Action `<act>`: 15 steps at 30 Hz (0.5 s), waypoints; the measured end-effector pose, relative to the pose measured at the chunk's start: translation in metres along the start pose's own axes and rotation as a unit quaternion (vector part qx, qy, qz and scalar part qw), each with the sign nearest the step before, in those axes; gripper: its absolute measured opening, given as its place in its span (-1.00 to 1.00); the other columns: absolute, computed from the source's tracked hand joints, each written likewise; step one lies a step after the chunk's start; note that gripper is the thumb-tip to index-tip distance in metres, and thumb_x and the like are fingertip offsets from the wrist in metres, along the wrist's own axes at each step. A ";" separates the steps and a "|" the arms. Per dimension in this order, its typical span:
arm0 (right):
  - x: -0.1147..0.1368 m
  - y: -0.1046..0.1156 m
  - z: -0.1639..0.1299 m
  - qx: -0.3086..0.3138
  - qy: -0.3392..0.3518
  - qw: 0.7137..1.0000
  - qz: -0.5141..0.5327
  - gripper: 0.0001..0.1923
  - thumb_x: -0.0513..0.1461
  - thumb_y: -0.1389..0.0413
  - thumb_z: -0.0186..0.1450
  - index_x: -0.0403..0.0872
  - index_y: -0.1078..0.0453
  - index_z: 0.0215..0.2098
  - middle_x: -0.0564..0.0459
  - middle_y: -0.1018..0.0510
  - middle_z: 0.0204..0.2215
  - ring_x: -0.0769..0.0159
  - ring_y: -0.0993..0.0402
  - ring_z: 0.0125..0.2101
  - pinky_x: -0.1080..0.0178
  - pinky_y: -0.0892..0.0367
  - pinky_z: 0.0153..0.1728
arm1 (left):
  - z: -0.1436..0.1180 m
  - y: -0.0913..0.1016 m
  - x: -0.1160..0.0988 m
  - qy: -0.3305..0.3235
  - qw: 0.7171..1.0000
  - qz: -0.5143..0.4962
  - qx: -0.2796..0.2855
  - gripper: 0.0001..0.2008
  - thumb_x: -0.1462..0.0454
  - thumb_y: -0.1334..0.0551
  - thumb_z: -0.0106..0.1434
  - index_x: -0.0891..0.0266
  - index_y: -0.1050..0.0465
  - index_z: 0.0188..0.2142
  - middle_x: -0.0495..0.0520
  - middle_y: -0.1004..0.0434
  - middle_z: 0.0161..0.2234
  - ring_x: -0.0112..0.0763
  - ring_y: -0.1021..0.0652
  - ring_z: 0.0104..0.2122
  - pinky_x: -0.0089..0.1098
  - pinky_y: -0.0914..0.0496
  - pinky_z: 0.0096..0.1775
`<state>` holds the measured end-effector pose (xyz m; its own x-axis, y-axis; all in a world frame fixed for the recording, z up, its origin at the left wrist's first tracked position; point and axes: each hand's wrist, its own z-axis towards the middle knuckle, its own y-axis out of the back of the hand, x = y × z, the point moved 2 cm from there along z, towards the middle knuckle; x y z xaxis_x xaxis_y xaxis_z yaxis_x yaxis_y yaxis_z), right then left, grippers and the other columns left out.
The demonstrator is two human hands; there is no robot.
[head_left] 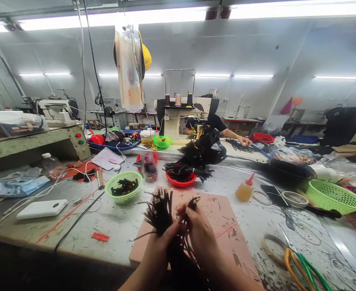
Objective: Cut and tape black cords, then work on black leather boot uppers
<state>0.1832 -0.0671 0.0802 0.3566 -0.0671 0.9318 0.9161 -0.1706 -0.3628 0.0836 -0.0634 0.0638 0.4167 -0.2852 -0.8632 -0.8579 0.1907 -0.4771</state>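
Bundle of black straps (161, 210) | head view: above pink mat (223, 226), left hand (162, 246) wrapped around its middle, right hand (200, 230) pinching one strap's end | likely light, floppy, prone to splaying; best gripped mid-bundle | green basket (123, 188) behind.

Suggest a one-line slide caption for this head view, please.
Both hands, left hand and right hand, hold a bundle of black straps above a pink mat.
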 end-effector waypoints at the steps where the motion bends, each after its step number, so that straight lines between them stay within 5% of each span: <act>1: 0.001 0.001 0.000 -0.004 0.015 1.000 0.009 -0.78 -0.05 0.01 0.12 -0.04 -0.19 -0.49 0.17 -0.29 -0.64 0.46 -0.16 -0.69 0.37 -0.07 -0.72 | 0.001 0.001 0.000 -0.006 1.000 0.002 -0.011 -0.76 0.15 -0.37 -0.09 0.27 -0.48 -0.48 0.03 -0.50 -0.52 -0.35 -0.45 -0.50 -0.41 -0.30 -0.41; 7: 0.004 0.004 0.014 -0.003 0.029 0.997 0.071 -0.71 -0.09 -0.15 -0.01 -0.05 -0.13 -0.55 0.33 -0.05 -0.75 0.58 0.12 -0.76 0.42 0.11 -0.74 | 0.004 0.009 0.003 -0.041 0.992 0.102 -0.065 -0.71 0.10 -0.37 -0.10 0.29 -0.43 -0.60 -0.01 -0.41 -0.62 -0.37 -0.40 -0.53 -0.43 -0.27 -0.43; 11: 0.005 -0.001 0.016 0.087 0.006 0.996 -0.017 -0.70 -0.10 -0.24 -0.05 -0.10 -0.28 -0.48 0.26 -0.20 -0.74 0.51 -0.07 -0.73 0.39 -0.03 -0.70 | 0.001 0.007 0.003 -0.031 0.996 0.075 -0.039 -0.74 0.15 -0.39 -0.11 0.30 -0.46 -0.55 -0.03 -0.39 -0.64 -0.36 -0.39 -0.53 -0.41 -0.24 -0.45; 15: 0.002 0.001 0.009 0.041 0.029 0.999 -0.018 -0.71 -0.04 -0.18 0.06 -0.09 -0.31 -0.47 0.18 -0.32 -0.64 0.44 -0.22 -0.63 0.34 -0.20 -0.57 | 0.002 0.006 0.005 -0.016 0.999 0.041 -0.032 -0.71 0.11 -0.37 -0.09 0.32 -0.46 -0.54 -0.07 -0.33 -0.70 -0.48 -0.32 -0.64 -0.46 -0.18 -0.56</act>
<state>0.1861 -0.0588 0.0814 0.3132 -0.1204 0.9420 0.9412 -0.0929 -0.3248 0.0812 -0.0619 0.0567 0.3531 -0.2414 -0.9039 -0.9063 0.1516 -0.3946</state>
